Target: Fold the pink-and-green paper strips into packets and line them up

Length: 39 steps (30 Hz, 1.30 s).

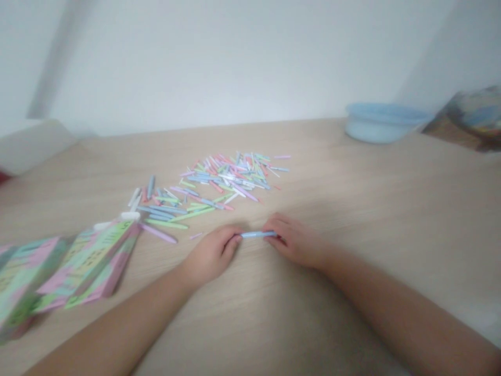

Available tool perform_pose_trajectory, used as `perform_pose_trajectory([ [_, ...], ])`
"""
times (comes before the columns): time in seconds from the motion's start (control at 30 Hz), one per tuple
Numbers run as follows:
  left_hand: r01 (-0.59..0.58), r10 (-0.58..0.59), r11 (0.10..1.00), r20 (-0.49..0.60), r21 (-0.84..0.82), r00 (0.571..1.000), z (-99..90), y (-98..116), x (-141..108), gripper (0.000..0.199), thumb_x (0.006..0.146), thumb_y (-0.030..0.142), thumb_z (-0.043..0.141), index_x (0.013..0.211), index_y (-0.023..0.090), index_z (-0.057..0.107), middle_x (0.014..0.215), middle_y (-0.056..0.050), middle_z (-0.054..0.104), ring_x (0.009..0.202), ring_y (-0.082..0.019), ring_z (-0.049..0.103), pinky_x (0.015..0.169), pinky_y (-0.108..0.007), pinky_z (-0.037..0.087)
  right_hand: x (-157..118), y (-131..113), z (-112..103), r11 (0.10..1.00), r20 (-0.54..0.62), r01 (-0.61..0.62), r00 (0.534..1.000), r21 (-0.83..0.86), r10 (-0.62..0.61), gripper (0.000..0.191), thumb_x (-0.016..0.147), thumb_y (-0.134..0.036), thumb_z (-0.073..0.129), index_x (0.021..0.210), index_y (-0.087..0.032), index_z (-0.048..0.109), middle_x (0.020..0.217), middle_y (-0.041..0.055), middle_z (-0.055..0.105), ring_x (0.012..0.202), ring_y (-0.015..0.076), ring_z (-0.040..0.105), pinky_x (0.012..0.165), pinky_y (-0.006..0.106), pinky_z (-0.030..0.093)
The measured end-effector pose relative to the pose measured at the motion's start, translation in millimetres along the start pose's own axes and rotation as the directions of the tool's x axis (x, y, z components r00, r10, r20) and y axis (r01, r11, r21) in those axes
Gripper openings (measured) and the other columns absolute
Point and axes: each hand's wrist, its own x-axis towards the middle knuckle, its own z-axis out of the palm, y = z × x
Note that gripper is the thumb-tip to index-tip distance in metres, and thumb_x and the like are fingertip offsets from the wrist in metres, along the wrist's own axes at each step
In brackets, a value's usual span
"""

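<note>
A slim blue pen (256,234) lies level between my two hands, low over the wooden table (242,313). My left hand (215,251) pinches its left end, and my right hand (293,240) has its fingers closed on the right end. Beyond them spreads a loose pile of pen parts (230,175) in blue, green, pink, purple and white. Some blue and green pieces (164,211) lie nearer, to the left of the pile. A purple pen piece (158,233) rests beside the patterned boxes.
Pastel patterned boxes (94,256) are stacked at the left, with another box (27,277) at the left edge. A light blue basin (379,125) stands at the back right. A white object (35,143) is at the far left, and a wall rises behind the table.
</note>
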Motion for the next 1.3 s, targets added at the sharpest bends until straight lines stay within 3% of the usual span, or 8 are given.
perform_pose_trajectory([
  [0.1, -0.019, 0.019, 1.0, 0.005, 0.005, 1.0, -0.4, 0.8, 0.0, 0.025, 0.105, 0.033, 0.044, 0.11, 0.021, 0.066, 0.103, -0.005, 0.072, 0.095, -0.019, 0.066, 0.088, -0.031, 0.052, 1.8, -1.0, -1.1, 1.0, 0.02, 0.019, 1.0, -0.011, -0.019, 0.022, 0.105, -0.025, 0.051, 0.111, -0.02, 0.071, 0.105, 0.0081, 0.072, 0.102, 0.0219, 0.067, 0.093, 0.036, 0.052],
  [0.27, -0.08, 0.08, 0.995, 0.004, 0.056, 0.997, 1.2, 1.7, -1.3, 0.024, 0.105, 0.031, 0.044, 0.11, 0.02, 0.065, 0.103, -0.007, 0.071, 0.097, -0.02, 0.066, 0.089, -0.032, 0.052, -1.3, -1.8, 5.1, 0.997, -0.025, -0.07, 0.997, 0.039, 0.071, 0.039, 0.104, -0.028, 0.049, 0.141, -0.027, 0.061, 0.125, 0.0071, 0.073, 0.112, 0.0242, 0.068, 0.1, 0.041, 0.052],
  [0.37, -0.136, 0.137, 0.986, -0.005, 0.096, 0.991, 1.9, 1.7, -1.7, 0.024, 0.106, 0.029, 0.043, 0.11, 0.019, 0.064, 0.105, -0.007, 0.07, 0.1, -0.02, 0.065, 0.093, -0.033, 0.051, -2.0, -2.8, 10.7, 0.971, -0.003, -0.175, 0.984, 0.165, 0.178, 0.048, 0.103, -0.027, 0.048, 0.15, -0.03, 0.053, 0.104, 0.005, 0.077, 0.092, 0.0212, 0.071, 0.087, 0.038, 0.056],
  [0.6, -0.249, 0.266, 0.931, -0.028, 0.268, 0.964, -1.4, -0.5, -3.0, 0.027, 0.106, 0.025, 0.041, 0.118, 0.016, 0.063, 0.107, -0.012, 0.07, 0.102, -0.023, 0.063, 0.093, -0.038, 0.052, 4.2, -13.5, 13.3, 0.653, 0.164, -0.447, 0.879, 0.611, 0.448, 0.058, 0.1, -0.031, 0.05, 0.157, -0.026, 0.04, 0.065, -0.0049, 0.063, 0.053, 0.0119, 0.061, 0.053, 0.024, 0.051],
  [0.83, -0.24, 0.267, 0.856, 0.007, 0.459, 0.964, -4.5, -0.8, -1.5, 0.03, 0.106, 0.029, 0.041, 0.122, 0.017, 0.064, 0.108, -0.012, 0.07, 0.102, -0.026, 0.062, 0.093, -0.044, 0.048, 6.8, -8.8, 27.0, 0.565, 0.232, -0.491, 0.852, 0.663, 0.469, 0.06, 0.1, -0.051, 0.048, 0.153, -0.023, 0.046, 0.063, -0.0037, 0.064, 0.049, 0.0128, 0.062, 0.048, 0.024, 0.05],
  [0.93, -0.292, 0.278, 0.799, 0.108, 0.525, 0.955, -4.6, 3.4, 0.3, 0.031, 0.106, 0.034, 0.043, 0.127, 0.021, 0.062, 0.107, -0.009, 0.071, 0.102, -0.027, 0.063, 0.092, -0.046, 0.044, 4.4, -7.9, 33.0, 0.62, 0.223, -0.457, 0.88, 0.638, 0.419, 0.058, 0.102, -0.05, 0.045, 0.152, -0.022, 0.047, 0.068, -0.0017, 0.065, 0.055, 0.0149, 0.065, 0.056, 0.028, 0.055],
  [1.1, -0.331, 0.263, 0.787, 0.203, 0.52, 0.943, -4.8, 6.4, 0.0, 0.022, 0.105, 0.029, 0.046, 0.114, 0.021, 0.065, 0.104, -0.007, 0.069, 0.101, -0.025, 0.062, 0.091, -0.041, 0.043, -2.3, -12.2, 30.6, 0.911, 0.146, -0.238, 0.969, 0.336, 0.199, 0.052, 0.101, -0.036, 0.051, 0.152, -0.026, 0.05, 0.107, 0.0081, 0.074, 0.088, 0.022, 0.07, 0.085, 0.041, 0.057],
  [1.3, -0.257, 0.174, 0.792, 0.198, 0.554, 0.965, -14.4, 4.0, -7.8, 0.021, 0.103, 0.029, 0.049, 0.116, 0.024, 0.065, 0.106, -0.007, 0.068, 0.102, -0.025, 0.062, 0.092, -0.04, 0.045, -2.8, -7.7, 34.7, 0.903, 0.145, -0.284, 0.957, 0.322, 0.249, 0.072, 0.093, -0.037, 0.068, 0.157, -0.023, 0.037, 0.099, 0.0046, 0.073, 0.076, 0.0179, 0.065, 0.073, 0.034, 0.054],
])
